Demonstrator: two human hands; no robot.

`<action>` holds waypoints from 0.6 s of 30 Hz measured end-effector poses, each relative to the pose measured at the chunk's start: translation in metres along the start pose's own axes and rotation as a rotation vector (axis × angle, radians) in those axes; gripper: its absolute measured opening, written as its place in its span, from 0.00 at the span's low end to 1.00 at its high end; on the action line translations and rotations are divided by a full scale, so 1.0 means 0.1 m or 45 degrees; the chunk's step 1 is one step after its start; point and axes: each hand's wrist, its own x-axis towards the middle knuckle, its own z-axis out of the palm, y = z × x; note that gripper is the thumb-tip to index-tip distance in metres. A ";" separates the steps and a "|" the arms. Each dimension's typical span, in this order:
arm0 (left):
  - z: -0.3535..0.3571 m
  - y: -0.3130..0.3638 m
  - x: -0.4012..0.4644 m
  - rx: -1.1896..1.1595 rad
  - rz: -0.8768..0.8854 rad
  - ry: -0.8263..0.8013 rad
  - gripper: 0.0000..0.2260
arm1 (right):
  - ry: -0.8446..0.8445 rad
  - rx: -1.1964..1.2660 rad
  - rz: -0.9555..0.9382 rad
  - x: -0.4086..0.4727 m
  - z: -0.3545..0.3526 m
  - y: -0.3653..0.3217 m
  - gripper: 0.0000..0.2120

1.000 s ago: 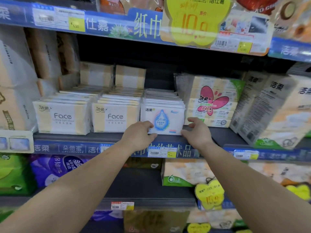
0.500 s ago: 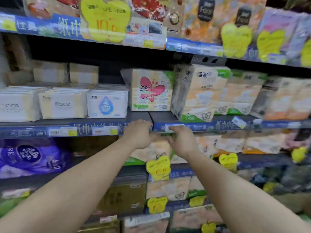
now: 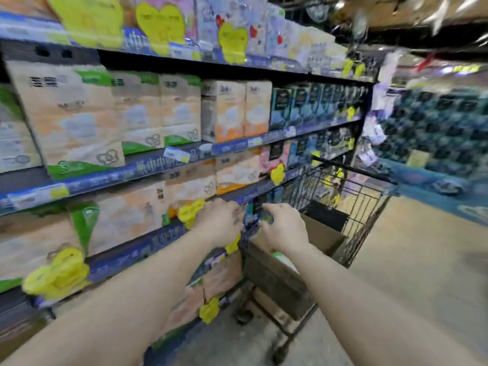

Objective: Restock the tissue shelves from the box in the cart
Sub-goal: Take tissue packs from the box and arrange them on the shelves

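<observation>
Both hands are being held out empty toward the cart, between shelf and box.

The left hand (image 3: 220,223) and right hand (image 3: 284,227) are being held side by side at centre frame, fingers loosely curled; nothing appears to be gripped, though blur is hiding the fingertips. A fetching step is judged to be in hand: the cardboard box (image 3: 314,233) is sitting in the wire cart (image 3: 351,196) just right of centre, partly covered by the right hand, and its contents cannot be made out. A reach down over the cart's rim is being called for next. The tissue shelves (image 3: 158,165) are filling the left half, already stacked with packs (image 3: 76,120), and yellow price tags (image 3: 188,212) are hanging off the shelf edges close beside the left hand, where they could be snagged.
</observation>
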 end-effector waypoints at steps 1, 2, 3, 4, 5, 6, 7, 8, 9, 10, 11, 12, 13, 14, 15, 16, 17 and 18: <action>0.10 0.16 0.11 -0.016 0.039 -0.018 0.23 | 0.005 0.001 0.046 0.00 -0.02 0.20 0.22; 0.19 0.30 0.22 -0.027 0.064 -0.041 0.24 | 0.006 0.007 0.087 0.01 -0.04 0.38 0.22; 0.29 0.43 0.34 -0.042 0.089 -0.065 0.24 | 0.003 0.015 0.123 0.04 -0.05 0.55 0.23; 0.38 0.55 0.45 -0.061 0.108 -0.092 0.24 | -0.001 0.020 0.153 0.08 -0.06 0.72 0.23; 0.48 0.64 0.58 -0.074 0.130 -0.113 0.25 | 0.001 0.024 0.179 0.13 -0.06 0.88 0.23; 0.56 0.73 0.70 -0.077 0.150 -0.132 0.25 | 0.006 0.032 0.206 0.19 -0.05 1.03 0.24; 0.65 0.79 0.84 -0.073 0.162 -0.149 0.25 | 0.012 0.040 0.235 0.26 -0.04 1.17 0.24; 0.74 0.82 0.99 -0.074 0.166 -0.166 0.25 | 0.018 0.045 0.262 0.35 -0.01 1.30 0.24; 0.83 0.85 1.16 -0.084 0.170 -0.181 0.25 | 0.021 0.041 0.283 0.46 0.02 1.43 0.25; 0.92 0.86 1.34 -0.098 0.174 -0.195 0.25 | 0.025 0.034 0.301 0.58 0.07 1.54 0.25; 1.01 0.87 1.52 -0.108 0.181 -0.207 0.25 | 0.025 0.027 0.317 0.71 0.11 1.65 0.25; 1.10 0.88 1.71 -0.115 0.181 -0.222 0.24 | 0.027 0.023 0.334 0.85 0.17 1.75 0.25; 1.18 0.89 1.90 -0.121 0.176 -0.243 0.24 | 0.020 0.023 0.353 1.01 0.22 1.85 0.25; 1.24 0.90 2.09 -0.120 0.168 -0.263 0.23 | 0.005 0.021 0.370 1.17 0.28 1.93 0.25; 1.29 0.91 2.27 -0.112 0.163 -0.278 0.23 | -0.018 0.012 0.379 1.34 0.33 1.99 0.25; 1.34 0.92 2.44 -0.100 0.164 -0.287 0.24 | -0.039 -0.004 0.377 1.51 0.38 2.06 0.26; 1.39 0.92 2.61 -0.089 0.172 -0.295 0.24 | -0.055 -0.015 0.376 1.67 0.44 2.12 0.26; 1.44 0.92 2.76 -0.085 0.183 -0.299 0.24 | -0.068 -0.019 0.379 1.83 0.51 2.18 0.26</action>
